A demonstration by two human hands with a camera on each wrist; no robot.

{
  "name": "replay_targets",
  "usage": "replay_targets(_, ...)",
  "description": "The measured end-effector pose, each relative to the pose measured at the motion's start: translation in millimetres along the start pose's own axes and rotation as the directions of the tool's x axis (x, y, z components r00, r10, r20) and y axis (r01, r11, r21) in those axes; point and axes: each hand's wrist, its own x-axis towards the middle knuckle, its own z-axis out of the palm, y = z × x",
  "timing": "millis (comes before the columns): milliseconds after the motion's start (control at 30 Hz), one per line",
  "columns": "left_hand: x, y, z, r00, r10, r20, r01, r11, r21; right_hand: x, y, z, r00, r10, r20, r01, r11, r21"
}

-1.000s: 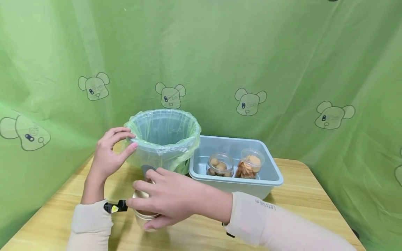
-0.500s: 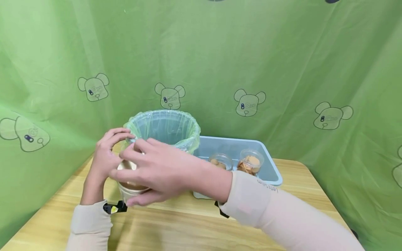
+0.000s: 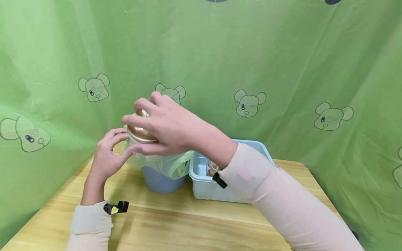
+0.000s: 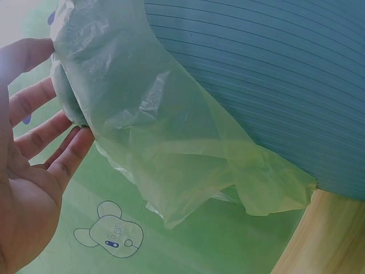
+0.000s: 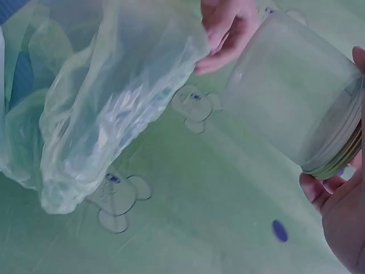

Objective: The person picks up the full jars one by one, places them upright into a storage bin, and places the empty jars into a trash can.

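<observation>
My right hand (image 3: 166,125) grips a clear jar (image 5: 291,85) by its gold lid (image 3: 142,131), above the near rim of the trash bin. In the right wrist view the jar is see-through and nothing shows inside it. The blue trash bin (image 3: 163,183) is lined with a thin green plastic bag (image 4: 142,114) folded over its rim. My left hand (image 3: 108,153) holds the rim at the left side through the bag, fingers and thumb bent round it. The bin's opening is hidden behind my right hand in the head view.
A light blue plastic box (image 3: 216,193) stands right of the bin, with a small jar (image 3: 213,168) of round brown pieces inside, mostly behind my right forearm. Both stand on a wooden table (image 3: 176,230). A green curtain (image 3: 201,52) surrounds the table.
My right hand has lifted the jar from the table, first toward my left hand, then up over the bin's near rim. My left hand has stayed on the rim.
</observation>
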Motion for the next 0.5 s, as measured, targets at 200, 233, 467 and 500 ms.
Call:
replay_targets(200, -0.7, -0.3, 0.5, 0.998, -0.052, 0.019, 0.052, 0.999, -0.006, 0.2, 20.5, 13.4, 0.994, 0.106, -0.006, -0.105, 0.992, 0.065)
replay_targets(233, -0.7, -0.2, 0.3, 0.998, -0.053, 0.021, 0.053, 0.999, -0.003, 0.4, 23.2, 15.9, 0.992, 0.126, 0.009, -0.127, 0.99, 0.056)
replay_targets(467, -0.5, -0.4, 0.5, 0.998, -0.06, 0.027, 0.06, 0.998, 0.006, 3.0, 38.7, 37.8, 0.955, 0.266, 0.128, -0.269, 0.963, 0.009)
replay_targets(500, -0.7, -0.5, 0.6, 0.998, -0.061, 0.027, 0.061, 0.998, 0.006, 3.3, 40.5, 41.7, 0.951, 0.278, 0.133, -0.283, 0.959, 0.016)
